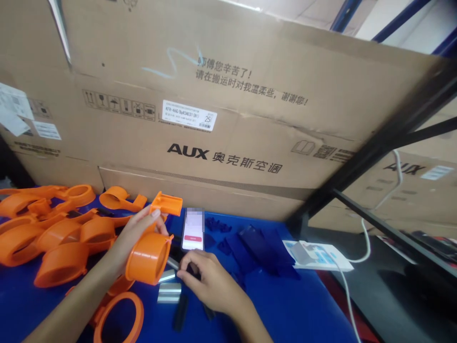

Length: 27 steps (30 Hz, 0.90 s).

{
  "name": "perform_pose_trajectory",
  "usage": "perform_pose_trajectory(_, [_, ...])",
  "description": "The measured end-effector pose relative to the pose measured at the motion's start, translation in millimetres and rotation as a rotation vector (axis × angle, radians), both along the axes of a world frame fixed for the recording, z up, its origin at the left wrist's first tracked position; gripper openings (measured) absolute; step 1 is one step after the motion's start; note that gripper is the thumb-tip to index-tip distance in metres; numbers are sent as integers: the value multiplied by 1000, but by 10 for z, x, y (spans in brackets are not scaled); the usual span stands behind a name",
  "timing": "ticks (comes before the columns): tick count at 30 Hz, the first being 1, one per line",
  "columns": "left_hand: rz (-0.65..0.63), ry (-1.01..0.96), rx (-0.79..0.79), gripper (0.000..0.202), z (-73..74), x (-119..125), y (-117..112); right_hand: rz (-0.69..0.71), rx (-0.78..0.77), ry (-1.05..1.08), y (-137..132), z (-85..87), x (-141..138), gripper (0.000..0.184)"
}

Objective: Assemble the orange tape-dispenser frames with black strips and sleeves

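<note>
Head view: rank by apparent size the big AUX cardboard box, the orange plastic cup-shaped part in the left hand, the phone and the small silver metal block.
1. big brown AUX cardboard box
2. orange plastic cup-shaped part, held in the left hand
3. phone
4. small silver metal block

The orange part sits nearer the camera, so its lead over the phone is unsure.

A large cardboard box [228, 119] printed with "AUX" is stood along the back of the blue counter [293, 305], with a white label [189, 115] stuck on its face. A phone [193, 231] is propped just before it, dark blue plastic pieces [257, 247] are spread beside, and a white cable [360, 238] is trailed at the right.
</note>
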<state>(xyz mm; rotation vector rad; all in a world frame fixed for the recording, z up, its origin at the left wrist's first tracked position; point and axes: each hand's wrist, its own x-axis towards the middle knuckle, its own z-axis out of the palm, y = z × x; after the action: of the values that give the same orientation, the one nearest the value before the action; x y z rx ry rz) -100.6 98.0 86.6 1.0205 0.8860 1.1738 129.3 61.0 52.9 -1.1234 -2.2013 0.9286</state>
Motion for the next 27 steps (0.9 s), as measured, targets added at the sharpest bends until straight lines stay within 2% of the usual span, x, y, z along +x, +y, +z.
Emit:
perform_pose_trajectory(4, [-12,-20,7,40,-55,-15,32,81,88,-61,24,-105,-45,5])
perform_pose_trajectory(10, [-18,-10,28,37,-56,-1,41,66,139,-75,63,-186,-46,1])
perform_pose_trajectory(13, [-4,-29,37,36,-55,-1,48,90,174,-51,66,-192,-56,8])
perform_pose_trajectory(17, [-11,-14,2,35,-77,-10,59,104,182,-39,67,-229,-100,14])
perform_pose_trajectory(22, [-22,28,17,34,-82,-4,54,66,195,-77,88,-296,-117,2])
perform_pose_trajectory(27, [-10,50,35,34,-107,-3,67,63,180,-119,103,-300,-99,6])
